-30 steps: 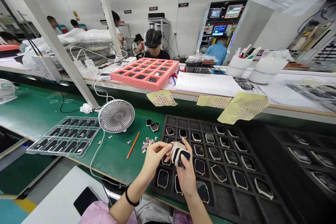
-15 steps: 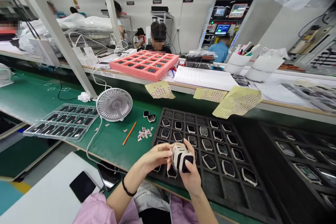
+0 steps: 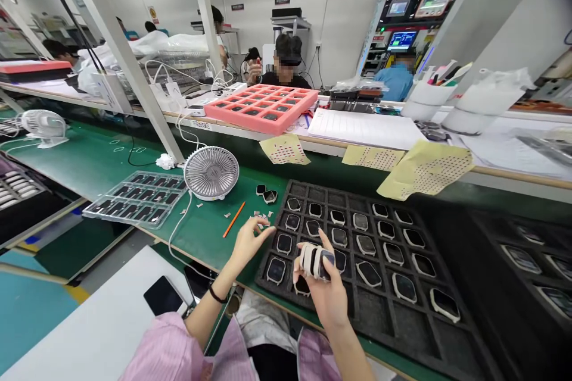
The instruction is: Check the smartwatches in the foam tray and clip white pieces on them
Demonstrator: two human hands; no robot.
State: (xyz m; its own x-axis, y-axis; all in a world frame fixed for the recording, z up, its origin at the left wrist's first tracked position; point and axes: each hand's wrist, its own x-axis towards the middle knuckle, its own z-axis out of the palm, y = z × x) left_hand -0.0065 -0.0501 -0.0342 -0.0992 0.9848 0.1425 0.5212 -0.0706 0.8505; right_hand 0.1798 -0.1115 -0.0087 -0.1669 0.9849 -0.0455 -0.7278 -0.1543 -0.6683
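My right hand [image 3: 328,292] is closed around a small stack of watch cases [image 3: 317,262], held above the near part of a black foam tray [image 3: 373,312]. Watch cases with dark faces sit in many of that tray's compartments. My left hand [image 3: 250,241] is over the green bench at the tray's left edge, thumb and fingers apart, with nothing visible in it. Small pale pieces [image 3: 263,216] lie just beyond its fingertips, partly hidden by them. To their left rests an orange stick [image 3: 234,219]. Two more watch cases [image 3: 269,196] lie farther back.
A white fan [image 3: 211,172] stands behind the orange stick, its cable running forward. Left of it is a clear tray of dark parts [image 3: 134,197]. The raised shelf holds a pink foam tray [image 3: 263,108] and papers. A person [image 3: 286,71] sits beyond.
My left hand has come off the stack and moved left to the small pale pieces, its fingers opened. My right hand still holds the stack. The view has shifted, showing more at the left.
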